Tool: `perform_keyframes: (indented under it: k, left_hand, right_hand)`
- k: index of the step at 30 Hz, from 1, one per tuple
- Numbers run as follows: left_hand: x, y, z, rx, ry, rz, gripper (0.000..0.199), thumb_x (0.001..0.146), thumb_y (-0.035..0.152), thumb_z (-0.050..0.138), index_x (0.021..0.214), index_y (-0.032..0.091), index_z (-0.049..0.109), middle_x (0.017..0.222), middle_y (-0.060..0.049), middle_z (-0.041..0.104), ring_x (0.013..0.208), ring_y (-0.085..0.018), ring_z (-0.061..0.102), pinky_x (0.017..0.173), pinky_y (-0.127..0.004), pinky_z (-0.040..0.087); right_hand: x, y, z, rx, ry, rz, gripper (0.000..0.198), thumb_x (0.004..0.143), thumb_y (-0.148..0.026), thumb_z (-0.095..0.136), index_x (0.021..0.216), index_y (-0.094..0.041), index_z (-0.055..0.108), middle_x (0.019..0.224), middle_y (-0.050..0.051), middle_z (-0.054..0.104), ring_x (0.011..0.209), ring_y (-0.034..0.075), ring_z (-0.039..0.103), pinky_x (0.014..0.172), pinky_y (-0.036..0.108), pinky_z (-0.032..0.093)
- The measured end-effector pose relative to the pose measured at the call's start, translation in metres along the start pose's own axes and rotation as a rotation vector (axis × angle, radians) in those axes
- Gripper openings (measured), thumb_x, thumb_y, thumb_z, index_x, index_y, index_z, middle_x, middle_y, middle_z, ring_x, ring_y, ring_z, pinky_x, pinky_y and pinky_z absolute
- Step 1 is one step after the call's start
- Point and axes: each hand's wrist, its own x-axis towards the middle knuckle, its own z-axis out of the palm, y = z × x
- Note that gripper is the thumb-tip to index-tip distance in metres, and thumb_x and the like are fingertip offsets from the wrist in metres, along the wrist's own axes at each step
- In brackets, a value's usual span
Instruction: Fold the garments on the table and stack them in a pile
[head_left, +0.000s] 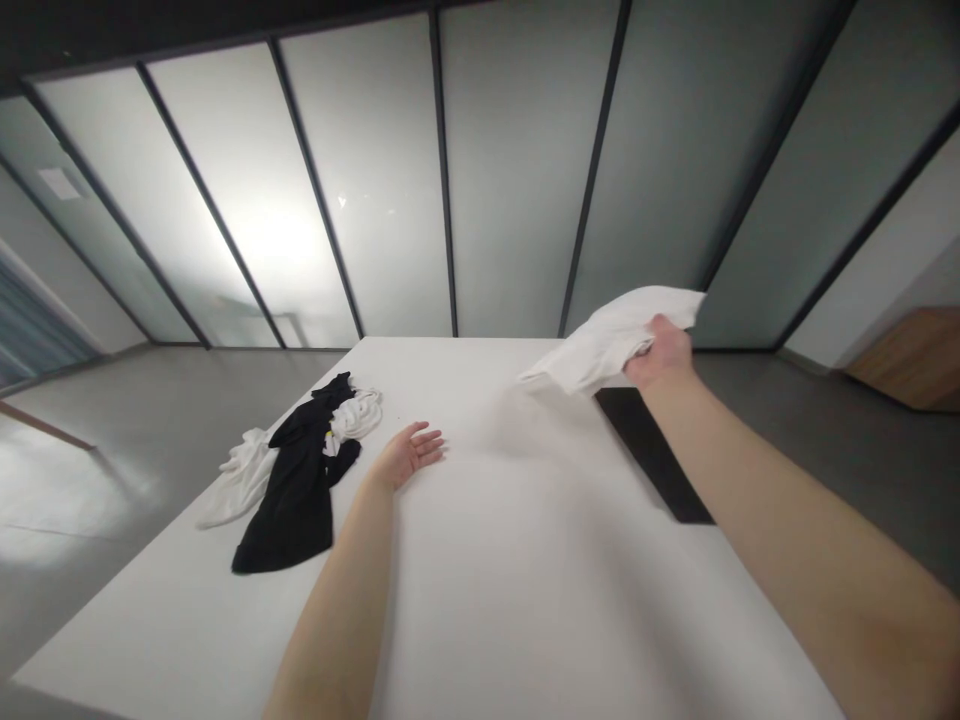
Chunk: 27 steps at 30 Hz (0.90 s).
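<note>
My right hand (pixel 661 352) grips one edge of a folded white cloth garment (pixel 600 338), lifted above the right side of the white table (pixel 480 560). What kind of garment it is cannot be made out. Below it, partly covered, a flat black rectangular piece (pixel 652 450) lies near the table's right edge. My left hand (pixel 412 452) is over the middle of the table, fingers stretched out, holding nothing. To its left lies a crumpled black garment (pixel 296 490), with a bunched white garment (pixel 358 413) against its upper right side.
Another white garment (pixel 240 485) lies at the table's left edge, partly under the black one. Frosted glass panels (pixel 510 180) in dark frames stand behind the table. A wooden piece of furniture (pixel 915 355) stands on the floor at right.
</note>
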Motion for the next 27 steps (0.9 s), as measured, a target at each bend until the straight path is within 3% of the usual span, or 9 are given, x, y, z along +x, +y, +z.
perform_keyframes:
  k: [3,6,12,15,18,20,22,25,27]
  left_hand:
    - [0.003,-0.001,-0.002,-0.021,-0.011,-0.013,0.022,0.094,0.028,0.071,0.111,0.018,0.060,0.106,-0.015,0.077,0.092,-0.026,0.079,0.088,-0.046,0.065]
    - [0.005,-0.002,-0.002,-0.049,-0.034,-0.012,0.021,0.094,0.026,0.071,0.110,0.018,0.061,0.105,-0.015,0.077,0.092,-0.026,0.079,0.088,-0.046,0.065]
    - [0.007,-0.005,-0.001,-0.061,-0.004,0.006,0.013,0.097,0.024,0.065,0.108,0.018,0.061,0.097,-0.013,0.077,0.087,-0.025,0.079,0.085,-0.046,0.066]
    - [0.006,-0.006,0.000,-0.059,0.023,0.029,0.014,0.096,0.024,0.066,0.107,0.018,0.062,0.095,-0.011,0.076,0.083,-0.024,0.078,0.083,-0.044,0.066]
    - [0.005,-0.007,0.001,-0.060,0.041,0.046,0.013,0.096,0.023,0.066,0.106,0.017,0.062,0.094,-0.011,0.076,0.081,-0.023,0.078,0.082,-0.044,0.066]
    - [0.005,-0.007,0.001,-0.061,0.040,0.046,0.012,0.096,0.022,0.065,0.106,0.017,0.062,0.094,-0.012,0.076,0.082,-0.023,0.078,0.082,-0.044,0.066]
    - [0.006,-0.007,0.000,-0.060,0.039,0.041,0.012,0.096,0.022,0.066,0.106,0.016,0.062,0.095,-0.012,0.075,0.081,-0.023,0.077,0.083,-0.044,0.066]
    - [0.008,-0.007,-0.001,-0.057,0.043,0.045,0.013,0.096,0.021,0.066,0.107,0.016,0.063,0.095,-0.012,0.075,0.079,-0.022,0.077,0.083,-0.044,0.066]
    - [0.008,-0.007,-0.001,-0.057,0.039,0.045,0.013,0.096,0.021,0.065,0.108,0.016,0.063,0.096,-0.012,0.076,0.081,-0.022,0.077,0.083,-0.044,0.066]
  right_hand:
    - [-0.009,-0.042,-0.041,0.061,0.169,-0.020,0.050,0.102,-0.013,0.024,0.112,-0.013,0.073,0.114,0.018,0.078,0.112,0.023,0.074,0.101,0.050,0.055]
    - [-0.049,-0.066,-0.094,0.072,0.262,-0.043,0.044,0.100,-0.017,0.032,0.115,-0.009,0.072,0.128,0.023,0.073,0.123,0.028,0.069,0.106,0.054,0.052]
    - [-0.141,-0.056,-0.172,-0.044,0.522,-0.047,0.052,0.102,-0.029,0.025,0.117,-0.021,0.074,0.133,0.017,0.071,0.130,0.030,0.066,0.103,0.057,0.054]
    - [-0.153,-0.050,-0.185,-0.140,0.524,0.034,0.039,0.102,-0.033,0.038,0.111,-0.022,0.074,0.130,0.016,0.072,0.125,0.029,0.068,0.103,0.051,0.058]
    - [-0.143,-0.054,-0.189,-0.223,0.561,0.128,0.026,0.094,-0.010,0.047,0.103,-0.018,0.070,0.125,0.015,0.072,0.113,0.022,0.071,0.104,0.042,0.059]
    - [-0.137,-0.056,-0.188,-0.215,0.628,0.066,0.029,0.093,-0.002,0.043,0.098,-0.018,0.066,0.121,0.012,0.071,0.106,0.014,0.072,0.105,0.031,0.057]
    - [-0.137,-0.054,-0.186,-0.173,0.632,0.022,0.028,0.103,-0.015,0.039,0.097,-0.020,0.065,0.120,0.012,0.070,0.104,0.013,0.072,0.102,0.027,0.058]
    - [-0.147,-0.040,-0.184,-0.210,0.527,0.162,0.028,0.107,-0.040,0.047,0.103,-0.022,0.068,0.121,0.012,0.071,0.106,0.018,0.072,0.096,0.033,0.063]
    - [-0.154,-0.029,-0.185,-0.305,0.476,0.229,0.011,0.098,-0.026,0.062,0.106,-0.022,0.069,0.122,0.010,0.072,0.106,0.018,0.072,0.093,0.031,0.064]
